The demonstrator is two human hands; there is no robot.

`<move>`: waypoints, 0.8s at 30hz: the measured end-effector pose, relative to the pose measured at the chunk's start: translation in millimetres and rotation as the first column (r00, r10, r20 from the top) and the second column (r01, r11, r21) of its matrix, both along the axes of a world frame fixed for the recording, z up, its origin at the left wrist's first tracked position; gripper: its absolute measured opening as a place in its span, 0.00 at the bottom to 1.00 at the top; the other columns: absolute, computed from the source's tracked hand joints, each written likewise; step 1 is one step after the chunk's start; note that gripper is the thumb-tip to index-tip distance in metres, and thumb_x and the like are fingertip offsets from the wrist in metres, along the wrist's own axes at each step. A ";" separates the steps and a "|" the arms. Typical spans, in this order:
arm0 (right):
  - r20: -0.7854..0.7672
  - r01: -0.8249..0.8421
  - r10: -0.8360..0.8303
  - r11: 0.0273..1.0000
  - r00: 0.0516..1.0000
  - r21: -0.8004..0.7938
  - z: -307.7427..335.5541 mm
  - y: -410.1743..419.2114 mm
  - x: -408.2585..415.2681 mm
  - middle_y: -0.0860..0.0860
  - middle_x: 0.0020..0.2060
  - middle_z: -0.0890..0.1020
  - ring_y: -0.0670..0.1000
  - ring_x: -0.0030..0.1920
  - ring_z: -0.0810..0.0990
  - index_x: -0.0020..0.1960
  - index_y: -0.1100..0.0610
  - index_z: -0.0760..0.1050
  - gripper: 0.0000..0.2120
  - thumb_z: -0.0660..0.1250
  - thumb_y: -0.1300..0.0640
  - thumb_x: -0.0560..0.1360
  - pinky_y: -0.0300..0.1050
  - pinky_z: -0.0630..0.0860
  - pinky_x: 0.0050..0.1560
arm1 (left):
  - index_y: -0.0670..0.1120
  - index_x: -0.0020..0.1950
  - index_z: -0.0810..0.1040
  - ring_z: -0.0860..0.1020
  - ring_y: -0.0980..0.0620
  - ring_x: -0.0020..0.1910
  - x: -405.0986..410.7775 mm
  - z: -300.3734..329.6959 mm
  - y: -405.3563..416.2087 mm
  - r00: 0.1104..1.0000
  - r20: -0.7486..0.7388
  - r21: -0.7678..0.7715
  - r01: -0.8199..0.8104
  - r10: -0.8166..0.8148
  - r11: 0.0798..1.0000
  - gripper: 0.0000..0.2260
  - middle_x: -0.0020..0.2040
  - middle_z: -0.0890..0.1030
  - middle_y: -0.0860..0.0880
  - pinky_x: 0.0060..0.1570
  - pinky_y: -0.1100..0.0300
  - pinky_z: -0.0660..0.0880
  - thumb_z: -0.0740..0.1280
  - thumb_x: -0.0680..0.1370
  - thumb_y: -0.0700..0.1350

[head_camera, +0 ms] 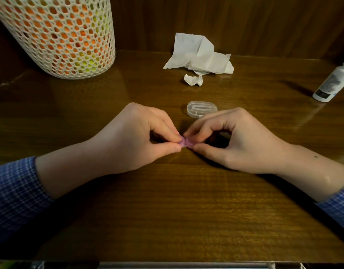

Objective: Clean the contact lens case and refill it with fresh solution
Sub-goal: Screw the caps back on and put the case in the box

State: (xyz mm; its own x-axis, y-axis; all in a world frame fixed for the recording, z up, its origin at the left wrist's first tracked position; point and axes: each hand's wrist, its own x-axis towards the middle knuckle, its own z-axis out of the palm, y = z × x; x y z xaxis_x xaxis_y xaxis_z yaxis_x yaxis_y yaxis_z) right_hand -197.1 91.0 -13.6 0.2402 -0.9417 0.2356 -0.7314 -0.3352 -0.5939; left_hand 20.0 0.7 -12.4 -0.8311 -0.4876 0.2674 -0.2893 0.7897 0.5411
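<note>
At the centre of the frame, the left hand (140, 136) and right hand (231, 140) meet on the wooden table (177, 210), each pinching one end of a small pink contact lens case (184, 143) between thumb and fingertips. Just above sits a clear plastic oval case (202, 109) — further up, crumpled tissue (200, 55). A solution bottle (332, 82) stands at the right edge, a white mesh basket (58, 33) upper left.

The bench (167, 200) is glossy grained wood, the tissue (200, 53) crumpled matt paper, the small lidded box (202, 109) clear smooth plastic, the basket (60, 35) white perforated mesh, the sleeves (13, 193) checked cloth.
</note>
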 end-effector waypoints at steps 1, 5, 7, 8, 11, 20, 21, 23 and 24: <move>-0.001 0.007 -0.007 1.000 1.000 -0.001 -0.4 -0.1 0.3 0.44 0.49 0.87 0.41 0.52 0.85 0.44 0.55 0.86 0.02 0.76 0.56 0.73 0.42 0.81 0.55 | 0.54 0.52 0.88 0.83 0.65 0.49 -0.1 -0.1 0.0 1.000 -0.001 0.001 0.000 0.000 1.000 0.08 0.48 0.85 0.60 0.51 0.64 0.80 0.75 0.73 0.49; 0.010 0.085 -0.085 0.996 0.996 -0.036 -4.7 -1.6 8.7 0.43 0.42 0.85 0.43 0.46 0.84 0.41 0.51 0.85 0.06 0.76 0.49 0.70 0.45 0.81 0.52 | 0.54 0.52 0.87 0.82 0.65 0.49 -0.7 0.1 -0.3 1.000 -0.001 -0.008 0.007 -0.007 1.000 0.08 0.48 0.85 0.60 0.51 0.65 0.80 0.74 0.73 0.50; 0.016 0.083 -0.083 0.996 0.996 -0.041 -4.7 -1.7 9.6 0.45 0.43 0.85 0.45 0.46 0.84 0.41 0.52 0.85 0.08 0.76 0.48 0.70 0.46 0.81 0.52 | 0.54 0.52 0.87 0.83 0.64 0.49 -0.6 0.0 -0.4 1.000 -0.002 -0.007 0.010 -0.010 1.000 0.08 0.49 0.85 0.60 0.51 0.65 0.80 0.74 0.73 0.50; 0.018 0.065 -0.065 0.997 0.998 -0.037 -3.7 -1.8 8.1 0.45 0.45 0.85 0.45 0.48 0.84 0.41 0.53 0.85 0.07 0.77 0.49 0.70 0.46 0.81 0.52 | 0.53 0.52 0.88 0.83 0.64 0.49 -0.5 -0.1 -0.6 1.000 -0.004 -0.007 0.010 -0.010 1.000 0.08 0.49 0.85 0.60 0.51 0.65 0.80 0.74 0.73 0.50; 0.011 0.000 0.000 1.000 1.000 0.024 0.9 -1.6 1.4 0.44 0.53 0.85 0.43 0.53 0.84 0.43 0.55 0.86 0.03 0.77 0.56 0.73 0.42 0.81 0.54 | 0.54 0.52 0.88 0.82 0.65 0.50 -0.2 -1.2 -1.2 1.000 -0.002 -0.017 0.005 -0.005 1.000 0.08 0.49 0.85 0.60 0.51 0.64 0.80 0.74 0.74 0.50; -0.003 0.052 -0.052 0.998 0.999 -0.030 -4.0 -0.7 7.4 0.43 0.45 0.85 0.42 0.48 0.84 0.42 0.52 0.85 0.06 0.75 0.50 0.72 0.41 0.81 0.52 | 0.55 0.51 0.87 0.82 0.65 0.50 -0.7 -2.1 -0.7 1.000 -0.010 -0.001 -0.012 0.012 1.000 0.08 0.49 0.85 0.60 0.51 0.62 0.81 0.74 0.74 0.51; -0.003 0.030 -0.030 0.999 1.000 -0.015 -2.8 -0.2 4.9 0.43 0.47 0.85 0.41 0.50 0.84 0.43 0.53 0.85 0.05 0.75 0.52 0.72 0.40 0.81 0.53 | 0.55 0.51 0.87 0.83 0.64 0.50 -0.8 -2.2 -0.8 1.000 -0.008 0.007 -0.018 0.018 1.000 0.08 0.49 0.85 0.60 0.51 0.62 0.81 0.74 0.73 0.51; -0.007 0.005 -0.005 1.000 1.000 0.014 -1.1 0.8 1.1 0.43 0.50 0.86 0.40 0.53 0.83 0.44 0.53 0.86 0.04 0.75 0.53 0.73 0.38 0.80 0.56 | 0.55 0.51 0.87 0.83 0.64 0.50 -0.6 -2.8 -1.0 1.000 -0.008 0.014 -0.022 0.022 1.000 0.08 0.49 0.85 0.60 0.50 0.62 0.81 0.74 0.73 0.50; -0.009 0.012 -0.012 1.000 1.000 0.018 -1.4 1.3 1.2 0.42 0.49 0.86 0.39 0.53 0.83 0.44 0.53 0.86 0.03 0.75 0.54 0.73 0.37 0.80 0.57 | 0.54 0.51 0.88 0.83 0.64 0.50 -0.3 -3.3 -0.8 1.000 -0.009 0.012 -0.020 0.020 1.000 0.08 0.49 0.85 0.60 0.50 0.62 0.81 0.74 0.73 0.50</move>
